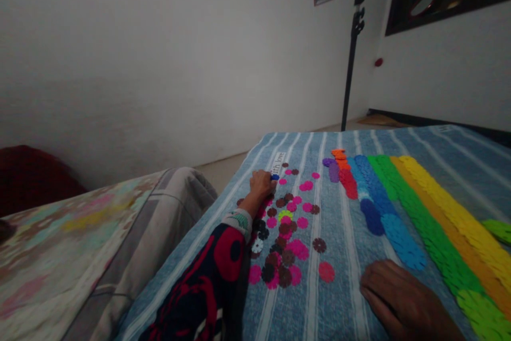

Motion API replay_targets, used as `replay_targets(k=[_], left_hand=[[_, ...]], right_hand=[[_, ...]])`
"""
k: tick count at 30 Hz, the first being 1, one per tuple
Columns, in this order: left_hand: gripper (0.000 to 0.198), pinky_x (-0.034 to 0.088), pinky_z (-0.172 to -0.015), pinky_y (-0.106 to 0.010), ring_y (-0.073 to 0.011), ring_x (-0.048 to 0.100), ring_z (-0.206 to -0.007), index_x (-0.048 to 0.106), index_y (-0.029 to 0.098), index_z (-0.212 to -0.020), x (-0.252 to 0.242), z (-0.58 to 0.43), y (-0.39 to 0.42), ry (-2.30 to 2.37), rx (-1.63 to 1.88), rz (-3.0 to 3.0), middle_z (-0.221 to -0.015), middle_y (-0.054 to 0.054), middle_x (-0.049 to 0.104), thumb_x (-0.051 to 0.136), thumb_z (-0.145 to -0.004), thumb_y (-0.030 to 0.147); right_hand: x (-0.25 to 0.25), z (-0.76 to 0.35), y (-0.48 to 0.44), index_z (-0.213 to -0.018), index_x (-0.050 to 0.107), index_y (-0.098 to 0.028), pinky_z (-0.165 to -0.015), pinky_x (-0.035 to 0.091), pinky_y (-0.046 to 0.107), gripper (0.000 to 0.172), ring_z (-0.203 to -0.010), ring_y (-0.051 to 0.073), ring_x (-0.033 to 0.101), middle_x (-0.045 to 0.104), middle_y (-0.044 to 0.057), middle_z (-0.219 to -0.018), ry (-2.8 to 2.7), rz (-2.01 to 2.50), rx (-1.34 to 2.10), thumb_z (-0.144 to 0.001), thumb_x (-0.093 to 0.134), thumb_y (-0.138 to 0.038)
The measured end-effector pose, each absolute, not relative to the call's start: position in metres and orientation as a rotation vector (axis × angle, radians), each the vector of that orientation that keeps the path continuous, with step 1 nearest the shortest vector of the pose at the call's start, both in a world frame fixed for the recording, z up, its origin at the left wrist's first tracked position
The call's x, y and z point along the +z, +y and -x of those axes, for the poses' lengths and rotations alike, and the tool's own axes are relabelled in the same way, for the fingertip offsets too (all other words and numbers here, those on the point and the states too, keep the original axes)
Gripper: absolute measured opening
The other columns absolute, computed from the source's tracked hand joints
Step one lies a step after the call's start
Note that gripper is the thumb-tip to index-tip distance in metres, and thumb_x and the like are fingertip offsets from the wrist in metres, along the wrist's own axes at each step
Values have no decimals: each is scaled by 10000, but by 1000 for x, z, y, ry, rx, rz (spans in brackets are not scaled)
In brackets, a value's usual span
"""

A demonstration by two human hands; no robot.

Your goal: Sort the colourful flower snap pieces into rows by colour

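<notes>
At the far left part of the striped cloth, my left hand [261,184] reaches out with its fingers closed on a small blue disc [274,176] with a notched edge. Below and beside it lies a loose scatter of pink discs [298,249], brown discs [319,245] and black discs [262,230], with one yellow-green disc [285,216] among them. My right hand [407,298] rests palm down on the cloth near the front, fingers loosely bent and nothing visible in them. Just beyond it is an overlapping row of light blue discs [403,242].
Sorted rows of green discs [423,224], orange discs [443,218] and yellow discs [459,213] run along the right. Short red [348,184], purple [333,171] and dark blue [372,217] rows lie nearer the middle. A black stand [350,64] rises behind the striped cloth [335,288]. A draped bed [131,234] is at left.
</notes>
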State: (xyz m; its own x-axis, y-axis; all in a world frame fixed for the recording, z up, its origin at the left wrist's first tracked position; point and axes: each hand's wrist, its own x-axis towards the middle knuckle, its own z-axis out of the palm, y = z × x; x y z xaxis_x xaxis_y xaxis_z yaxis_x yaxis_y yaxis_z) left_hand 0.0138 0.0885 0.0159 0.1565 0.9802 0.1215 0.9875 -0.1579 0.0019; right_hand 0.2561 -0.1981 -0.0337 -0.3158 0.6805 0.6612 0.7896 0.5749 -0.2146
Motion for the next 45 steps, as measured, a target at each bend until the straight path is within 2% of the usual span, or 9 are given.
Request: replay_targets(k=[6, 10, 14, 21, 25, 33, 39, 45], left_hand=[[311, 450, -879, -313, -272, 567, -1084, 712, 192, -1083, 20, -6, 89, -2006, -235, 2394, -1129, -109, 673, 633, -795, 282], [238, 461, -833, -285, -231, 619, -1009, 734, 187, -1017, 23, 0, 94, -2046, -302, 2455, -1047, -85, 714, 612, -816, 225], [250, 481, -759, -261, -197, 663, -896, 723, 153, -1043, 27, -3, 103, -2095, -402, 2518, -1007, -88, 729, 593, -839, 218], [220, 485, -698, -257, -211, 671, -823, 754, 155, -936, 31, -21, 114, -2049, -177, 2568, -902, -87, 740, 611, -779, 214], [234, 476, -709, -243, -209, 660, -848, 751, 163, -933, 36, -23, 116, -1998, -57, 2578, -915, -83, 733, 614, -749, 211], [270, 459, -660, -224, -177, 633, -751, 748, 159, -947, 41, -16, 117, -1902, 13, 2669, -833, -43, 724, 629, -715, 230], [309, 460, -639, -209, -158, 618, -717, 750, 144, -958, 39, -11, 120, -1876, -11, 2744, -786, -15, 714, 644, -667, 155], [441, 467, -656, -197, -160, 632, -758, 731, 155, -1049, 33, -9, 127, -1882, -66, 2769, -886, -26, 725, 685, -611, 140]], right_hand=[[-36, -256, -198, -765, 607, -221, -565, 448, 262, 258, -573, 152, 586, 620, 13, -637, -2077, 1171, -193, -918, 415, -141], [-40, -256, -198, -769, 608, -213, -577, 446, 266, 251, -593, 154, 583, 612, 16, -650, -2088, 1186, -150, -913, 419, -132], [-43, -258, -198, -787, 612, -217, -588, 443, 274, 242, -607, 158, 587, 627, 23, -690, -2093, 1205, -154, -919, 421, -147], [-48, -265, -198, -821, 606, -213, -627, 447, 268, 200, -649, 153, 596, 627, 18, -724, -2192, 1197, -126, -923, 450, -141], [-48, -261, -198, -778, 588, -205, -624, 435, 284, 234, -647, 164, 582, 615, 29, -711, -2139, 1219, -133, -931, 422, -140], [-43, -258, -200, -748, 567, -204, -602, 407, 281, 251, -624, 161, 552, 582, 19, -672, -2120, 1236, -106, -931, 412, -130], [-43, -257, -200, -757, 572, -204, -615, 396, 278, 254, -637, 160, 543, 580, 18, -678, -2115, 1216, -84, -937, 410, -129], [-45, -255, -201, -761, 575, -191, -629, 381, 290, 283, -643, 164, 533, 576, 27, -691, -2080, 1232, -71, -958, 377, -148]])
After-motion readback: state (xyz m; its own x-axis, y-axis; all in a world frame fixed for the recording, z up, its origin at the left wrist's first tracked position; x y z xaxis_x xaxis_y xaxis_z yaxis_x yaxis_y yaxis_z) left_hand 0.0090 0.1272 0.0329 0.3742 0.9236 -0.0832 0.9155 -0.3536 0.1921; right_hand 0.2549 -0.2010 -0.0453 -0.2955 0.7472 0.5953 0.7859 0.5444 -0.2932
